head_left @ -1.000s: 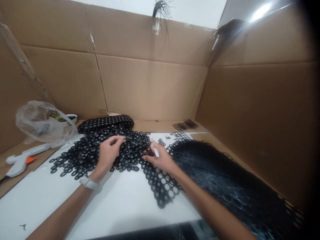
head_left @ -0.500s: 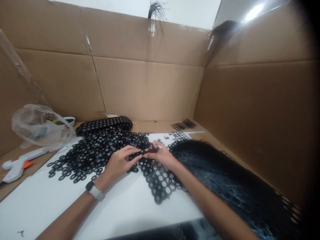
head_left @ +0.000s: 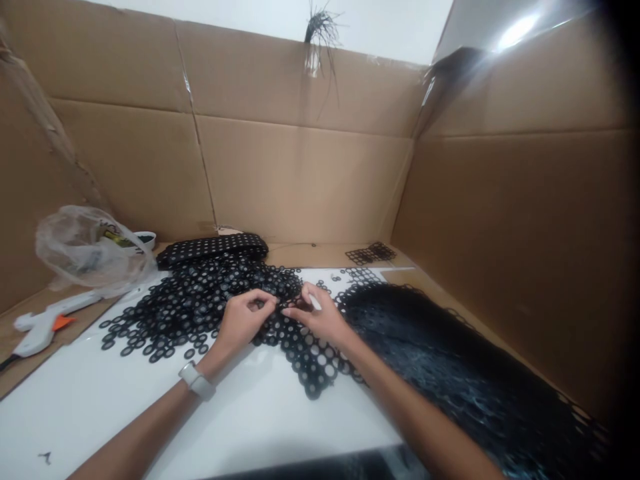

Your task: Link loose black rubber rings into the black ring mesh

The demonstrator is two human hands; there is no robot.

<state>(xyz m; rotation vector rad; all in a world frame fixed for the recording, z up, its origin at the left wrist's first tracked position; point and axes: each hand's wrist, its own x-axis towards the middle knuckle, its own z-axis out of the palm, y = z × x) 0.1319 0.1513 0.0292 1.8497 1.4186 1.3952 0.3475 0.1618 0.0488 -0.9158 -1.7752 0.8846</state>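
Observation:
Over the pile of small black rings (head_left: 180, 307), my left hand (head_left: 245, 319) is closed in a pinch, thumb against forefinger; what lies between the fingertips is too small to make out. Close by on the right, my right hand (head_left: 325, 317) is curled around a short white stick-like tool (head_left: 315, 302), its thumb reaching toward the left fingertips. Below both hands lies a flat piece of joined black rings (head_left: 313, 373) on the white board (head_left: 240, 407). A grey-banded watch (head_left: 197, 380) circles my left wrist.
At right stretches a large dark ring mesh (head_left: 450, 367). On the left are a white glue gun (head_left: 37, 333), a clear plastic bag (head_left: 85, 253) and a small bowl (head_left: 147, 240). A black dotted roll (head_left: 213, 249) lies behind the pile. Cardboard walls (head_left: 300, 167) enclose the table.
My left fingers, apart before, now meet in a pinch. The right hand has turned slightly, showing more of the white tool. The whole view has shifted a little.

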